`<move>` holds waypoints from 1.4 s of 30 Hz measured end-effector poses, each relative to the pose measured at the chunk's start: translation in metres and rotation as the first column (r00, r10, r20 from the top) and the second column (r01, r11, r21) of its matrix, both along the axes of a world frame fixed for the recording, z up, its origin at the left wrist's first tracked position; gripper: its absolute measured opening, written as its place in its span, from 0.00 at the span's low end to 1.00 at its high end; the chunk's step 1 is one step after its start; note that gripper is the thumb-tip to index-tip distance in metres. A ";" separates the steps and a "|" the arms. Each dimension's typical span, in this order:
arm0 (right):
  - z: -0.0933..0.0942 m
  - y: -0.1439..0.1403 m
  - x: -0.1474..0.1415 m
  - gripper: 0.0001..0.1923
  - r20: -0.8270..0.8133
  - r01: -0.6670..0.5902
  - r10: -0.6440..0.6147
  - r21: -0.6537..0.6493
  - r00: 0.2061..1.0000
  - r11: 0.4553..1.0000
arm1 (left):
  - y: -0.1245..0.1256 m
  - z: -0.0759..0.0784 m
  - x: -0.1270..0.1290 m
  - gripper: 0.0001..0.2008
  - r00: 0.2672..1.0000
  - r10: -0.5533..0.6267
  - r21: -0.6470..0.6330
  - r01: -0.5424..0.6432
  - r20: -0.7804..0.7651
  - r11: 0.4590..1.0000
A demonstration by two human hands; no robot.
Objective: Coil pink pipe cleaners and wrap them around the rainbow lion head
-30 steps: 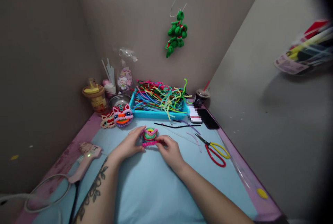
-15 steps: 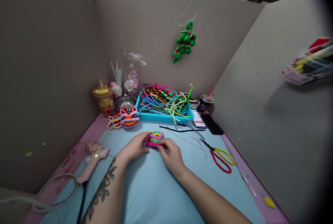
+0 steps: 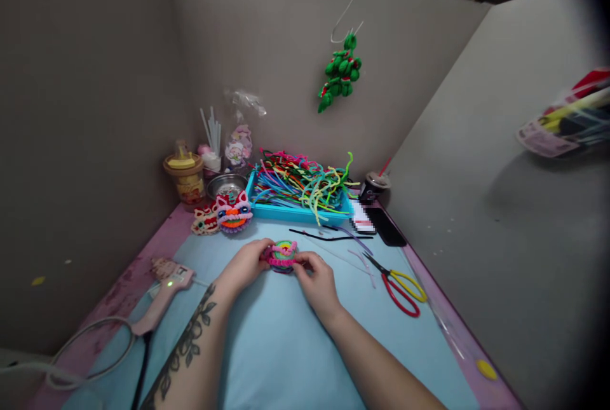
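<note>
At the far left of the blue surface [image 3: 267, 346], a pink glue gun [image 3: 164, 289] is lying with its green light glowing and its cord trailing toward the near edge. Behind it, two finished fuzzy animal faces [image 3: 226, 214] are resting near a yellow cup [image 3: 183, 175] and a steel bowl [image 3: 229, 183]. At centre, a person's left hand [image 3: 245, 267] is closing its grip on the left side of a small round pipe-cleaner piece [image 3: 282, 255], while the right hand [image 3: 317, 280] is pinching its right edge, a pink strand running across the front. The piece is sitting just above the surface, between both hands; judging by its coiled green, yellow and pink core, the body is looking largely built, with the pink trim being worked and features like those on the finished faces yet to appear. Behind, a blue tray [image 3: 293, 211] is brimming with loose coloured stems. Further right, a black stem [image 3: 328, 236] and red-and-yellow scissors [image 3: 398, 286] are lying close by, a dark phone [image 3: 388, 227] beyond them, and a green ornament [image 3: 340, 73] is hanging on the partition.
</note>
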State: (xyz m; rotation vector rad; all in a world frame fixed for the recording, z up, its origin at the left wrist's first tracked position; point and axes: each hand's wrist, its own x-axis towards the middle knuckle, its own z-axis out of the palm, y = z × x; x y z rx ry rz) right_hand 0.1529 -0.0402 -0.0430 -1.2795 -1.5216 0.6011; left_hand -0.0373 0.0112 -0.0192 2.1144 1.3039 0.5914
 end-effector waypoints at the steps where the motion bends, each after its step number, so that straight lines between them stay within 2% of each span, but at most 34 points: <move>1: -0.001 0.001 0.001 0.04 -0.007 0.006 -0.006 -0.004 1.000 1.000 | 0.000 -0.001 0.000 0.19 1.000 -0.003 0.005 0.003 -0.003 1.000; 11: -0.006 0.007 0.004 0.04 -0.018 0.029 -0.030 -0.051 0.999 0.998 | 0.005 -0.015 -0.002 0.19 1.000 -0.008 0.010 0.008 -0.004 1.000; 22: -0.003 0.004 0.000 0.06 -0.031 0.019 -0.020 -0.021 0.999 1.000 | 0.004 -0.015 -0.001 0.19 1.000 -0.003 0.008 0.003 -0.007 1.000; 28: -0.003 0.004 0.002 0.08 0.027 -0.008 0.009 -0.010 1.000 1.000 | 0.004 -0.017 -0.004 0.24 0.999 -0.015 -0.058 0.017 0.035 0.998; 36: -0.009 0.004 0.003 0.11 0.076 -0.045 0.043 0.017 0.996 0.999 | 0.002 -0.008 -0.001 0.17 1.000 -0.028 -0.019 0.028 0.006 0.999; 42: -0.013 0.005 0.004 0.13 0.154 -0.066 0.057 0.053 0.986 0.996 | 0.001 -0.007 -0.001 0.21 1.000 -0.017 -0.033 0.017 0.006 0.999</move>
